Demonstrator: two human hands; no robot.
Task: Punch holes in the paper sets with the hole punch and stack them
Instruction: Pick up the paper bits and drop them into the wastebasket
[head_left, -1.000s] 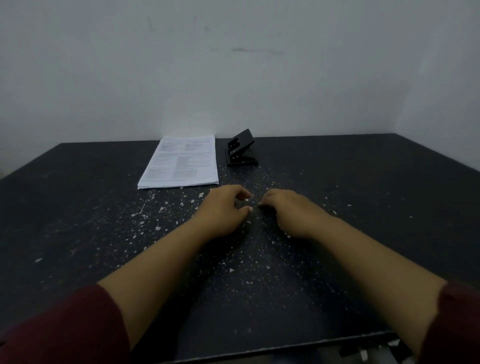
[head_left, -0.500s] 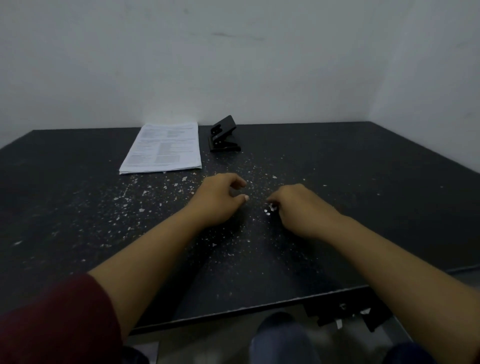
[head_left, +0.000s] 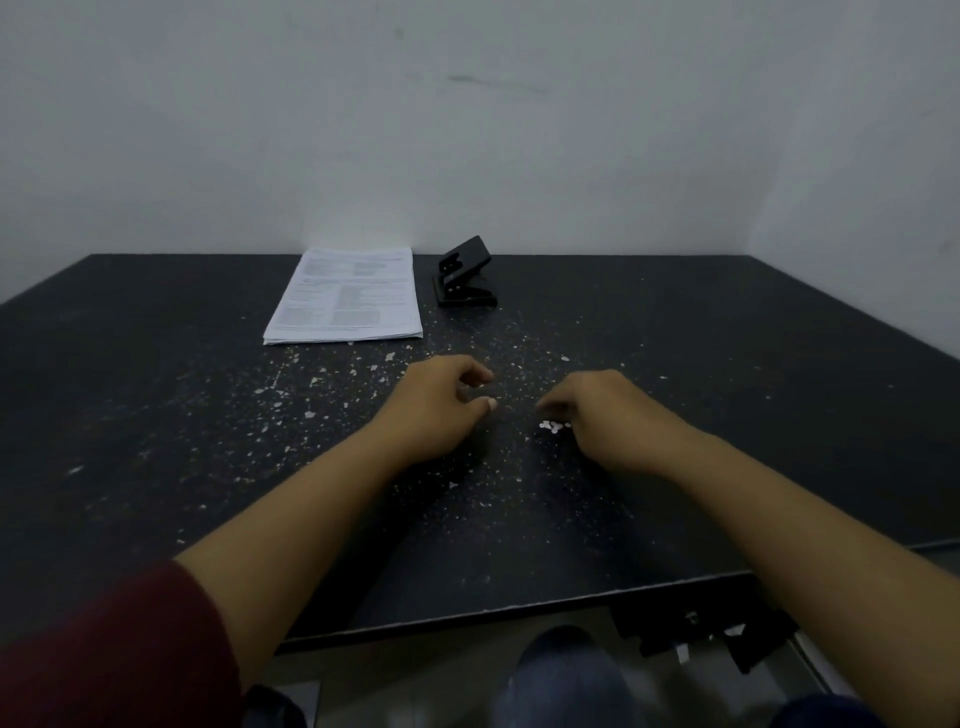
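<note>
A stack of printed white paper (head_left: 347, 297) lies flat at the back of the dark table (head_left: 727, 395), near the wall. Just right of it stands a black hole punch (head_left: 464, 280) with its lever raised. Both hands rest on the table's middle, well in front of the paper and the punch. My left hand (head_left: 441, 402) is loosely curled with nothing in it. My right hand (head_left: 605, 415) is curled too, fingers down beside a small heap of white paper dots (head_left: 550, 426).
White paper chips and dots are scattered across the tabletop around both hands. The table's front edge (head_left: 519, 610) runs below my forearms. Under it show a knee in blue cloth (head_left: 566, 675) and dark objects on the floor (head_left: 701, 634). A pale wall closes the back and right.
My hands have drawn apart, the right one sliding rightward and uncovering the small heap of paper dots. The view has tilted, showing more of the table's front edge.
</note>
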